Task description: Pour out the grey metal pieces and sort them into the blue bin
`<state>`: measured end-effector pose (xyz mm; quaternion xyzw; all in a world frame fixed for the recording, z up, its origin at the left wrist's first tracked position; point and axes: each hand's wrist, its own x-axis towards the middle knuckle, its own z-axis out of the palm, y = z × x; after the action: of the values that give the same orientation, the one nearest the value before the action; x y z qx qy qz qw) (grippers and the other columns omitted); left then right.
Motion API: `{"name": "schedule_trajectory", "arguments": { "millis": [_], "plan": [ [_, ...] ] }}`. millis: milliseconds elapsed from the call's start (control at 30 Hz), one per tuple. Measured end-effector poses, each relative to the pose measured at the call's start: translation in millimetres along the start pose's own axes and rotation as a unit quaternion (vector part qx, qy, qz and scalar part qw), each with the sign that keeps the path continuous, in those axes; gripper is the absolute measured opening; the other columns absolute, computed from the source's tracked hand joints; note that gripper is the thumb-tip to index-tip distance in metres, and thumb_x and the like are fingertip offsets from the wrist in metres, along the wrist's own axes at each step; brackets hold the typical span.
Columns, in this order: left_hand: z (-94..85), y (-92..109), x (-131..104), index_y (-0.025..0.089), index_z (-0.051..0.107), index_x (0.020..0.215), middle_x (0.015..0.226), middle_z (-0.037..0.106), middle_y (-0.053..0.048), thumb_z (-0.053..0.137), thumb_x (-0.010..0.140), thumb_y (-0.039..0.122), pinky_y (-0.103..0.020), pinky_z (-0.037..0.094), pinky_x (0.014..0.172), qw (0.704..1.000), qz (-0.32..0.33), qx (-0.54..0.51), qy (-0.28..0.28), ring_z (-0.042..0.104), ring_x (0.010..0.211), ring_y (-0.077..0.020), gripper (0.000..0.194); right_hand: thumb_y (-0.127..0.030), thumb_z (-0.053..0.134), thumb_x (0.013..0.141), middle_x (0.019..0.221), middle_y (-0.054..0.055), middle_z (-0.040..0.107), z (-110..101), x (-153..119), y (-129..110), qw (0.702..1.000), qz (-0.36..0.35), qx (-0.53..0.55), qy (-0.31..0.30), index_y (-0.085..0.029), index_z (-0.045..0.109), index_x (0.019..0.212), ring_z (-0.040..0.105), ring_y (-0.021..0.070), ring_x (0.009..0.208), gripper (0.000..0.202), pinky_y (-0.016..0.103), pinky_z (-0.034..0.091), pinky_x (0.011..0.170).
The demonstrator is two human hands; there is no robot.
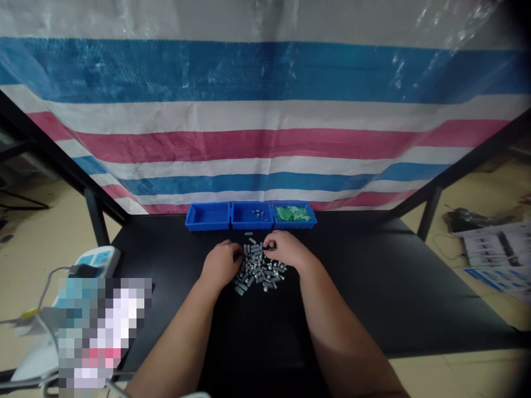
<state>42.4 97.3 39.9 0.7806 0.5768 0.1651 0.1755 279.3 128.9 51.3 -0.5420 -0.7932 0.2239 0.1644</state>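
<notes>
A heap of small grey metal cylinders and screws [258, 269] lies on the black tabletop [344, 276]. My left hand [221, 264] rests at the heap's left edge, fingers curled inward; whatever they hold, if anything, is hidden. On the upper right side of the heap, my right hand [285, 249] has its thumb and fingers pinched together, and what is between them is too small to name. One loose cylinder [248, 234] lies just beyond the heap, near the blue bins.
Three joined blue bins stand behind the heap: a left bin [208, 226], a middle bin [251, 225] with a few small screws, and a right bin [295, 225] with green packets [292, 213]. A power strip [108, 257] with cables sits left. A striped sheet [265, 143] hangs behind.
</notes>
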Motion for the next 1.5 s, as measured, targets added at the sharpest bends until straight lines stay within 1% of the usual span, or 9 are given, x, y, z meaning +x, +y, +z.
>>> {"name": "schedule_trajectory", "arguments": {
  "millis": [267,500,600,733,833,933,1100,1267,1500],
  "plan": [
    [-3.6,11.9,3.2,0.024,0.071,0.079,0.093,0.066,-0.006,0.067,0.083,0.021,-0.030,0.047,0.077,0.998,0.011,0.055,0.037,0.064,0.091,-0.0230,0.006,-0.016,0.072,0.070,0.083,0.001,0.076,6.1,2.8,-9.3,0.997,0.081,-0.010,-0.018,-0.025,0.077,0.075,0.067,0.0175,0.076,0.012,0.026,0.042,0.064],
    [1.6,11.1,3.0,0.024,0.074,0.095,0.096,0.069,-0.005,0.067,0.084,0.022,-0.031,0.047,0.086,0.998,-0.005,0.052,0.026,0.063,0.095,-0.0229,0.013,-0.015,0.067,0.078,0.087,0.004,0.075,5.2,0.5,-12.8,0.993,0.093,-0.070,-0.013,-0.024,0.076,0.078,0.067,0.0199,0.084,0.013,0.027,0.042,0.067],
    [3.3,10.0,2.6,0.025,0.075,0.094,0.098,0.070,-0.005,0.064,0.089,0.024,-0.033,0.047,0.087,0.997,0.000,0.067,0.024,0.063,0.096,-0.0230,0.013,-0.018,0.064,0.085,0.090,0.003,0.072,0.8,0.8,-11.4,0.998,0.018,-0.032,0.049,-0.023,0.073,0.082,0.064,0.0179,0.084,0.010,0.027,0.044,0.072],
    [5.4,7.4,2.6,0.025,0.072,0.095,0.096,0.071,-0.005,0.062,0.092,0.027,-0.034,0.046,0.087,0.998,0.002,0.055,0.044,0.063,0.095,-0.0235,0.011,-0.024,0.058,0.095,0.092,0.004,0.067,4.2,17.9,-10.2,0.971,-0.078,0.078,0.212,-0.020,0.070,0.095,0.062,0.0162,0.083,0.013,0.026,0.047,0.078],
    [6.4,4.6,3.3,0.024,0.070,0.095,0.093,0.072,-0.005,0.059,0.094,0.027,-0.034,0.046,0.086,0.997,0.008,0.041,0.061,0.064,0.093,-0.0235,0.011,-0.025,0.057,0.095,0.091,0.006,0.067,14.6,37.3,-11.5,0.943,-0.064,0.110,0.308,-0.017,0.071,0.100,0.062,0.0176,0.080,0.017,0.028,0.049,0.077],
    [7.3,1.2,4.4,0.023,0.069,0.096,0.094,0.072,-0.006,0.057,0.095,0.026,-0.034,0.046,0.085,0.997,0.015,0.031,0.070,0.064,0.093,-0.0236,0.012,-0.023,0.059,0.092,0.096,0.007,0.070,20.3,43.9,-11.7,0.937,-0.042,0.106,0.330,-0.017,0.072,0.110,0.063,0.0184,0.078,0.023,0.029,0.050,0.075],
    [9.3,-2.2,5.9,0.021,0.067,0.096,0.094,0.072,-0.007,0.056,0.096,0.026,-0.035,0.047,0.084,0.996,0.021,-0.006,0.087,0.065,0.093,-0.0245,0.013,-0.027,0.059,0.092,0.085,0.004,0.072,4.3,11.9,-4.7,0.955,0.002,0.099,0.280,-0.020,0.074,0.099,0.063,0.0158,0.069,0.018,0.026,0.047,0.067],
    [12.0,-0.3,4.8,0.022,0.067,0.094,0.088,0.072,-0.005,0.058,0.093,0.030,-0.033,0.047,0.075,0.993,0.005,-0.074,0.095,0.066,0.083,-0.0216,0.012,-0.026,0.072,0.080,0.069,-0.002,0.070,-6.5,-24.4,0.8,0.996,0.032,0.075,0.038,-0.022,0.073,0.082,0.060,0.0124,0.061,0.005,0.024,0.040,0.060],
    [-2.4,4.6,24.5,0.020,0.073,0.104,0.090,0.076,-0.004,0.059,0.094,0.040,-0.028,0.049,0.068,0.968,0.002,-0.195,0.159,0.068,0.076,-0.0184,0.026,-0.022,0.072,0.075,0.085,0.001,0.075,9.3,-20.0,-2.0,0.997,0.075,-0.010,0.019,-0.027,0.078,0.096,0.065,0.0167,0.078,0.022,0.026,0.038,0.063]
  ]
}}
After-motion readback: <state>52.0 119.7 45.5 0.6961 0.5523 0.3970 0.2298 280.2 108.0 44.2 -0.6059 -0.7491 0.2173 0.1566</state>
